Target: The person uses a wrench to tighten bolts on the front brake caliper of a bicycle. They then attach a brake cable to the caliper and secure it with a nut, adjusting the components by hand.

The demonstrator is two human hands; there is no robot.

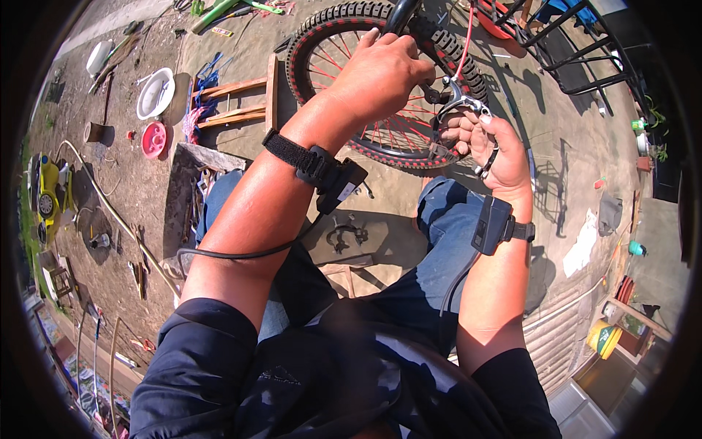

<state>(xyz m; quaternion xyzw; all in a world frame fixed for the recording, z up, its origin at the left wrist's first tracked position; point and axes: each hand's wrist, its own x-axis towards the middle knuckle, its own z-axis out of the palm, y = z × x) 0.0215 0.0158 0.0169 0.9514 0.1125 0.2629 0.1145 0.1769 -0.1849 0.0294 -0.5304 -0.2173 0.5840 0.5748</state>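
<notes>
A bicycle wheel [322, 47] with a knobbly black tyre and red spokes stands in front of me. My left hand [387, 72] is closed round the lower part of the black fork [401, 16], its fingertips partly hidden. A silver brake caliper [459, 99] sits beside the wheel's right side, with a red cable [467, 44] running up from it. My right hand [497, 150] grips the caliper from below, thumb against its right end and fingers curled beneath. A dark curved piece shows by the palm; I cannot tell whether it belongs to the caliper.
Left of the wheel lie a wooden stool [272, 91], a white basin [167, 91] and a pink basin [159, 148]. A grey tool box [179, 190] stands by my left knee. Dark metal parts [347, 234] lie between my legs. A black metal rack [585, 89] is at far right.
</notes>
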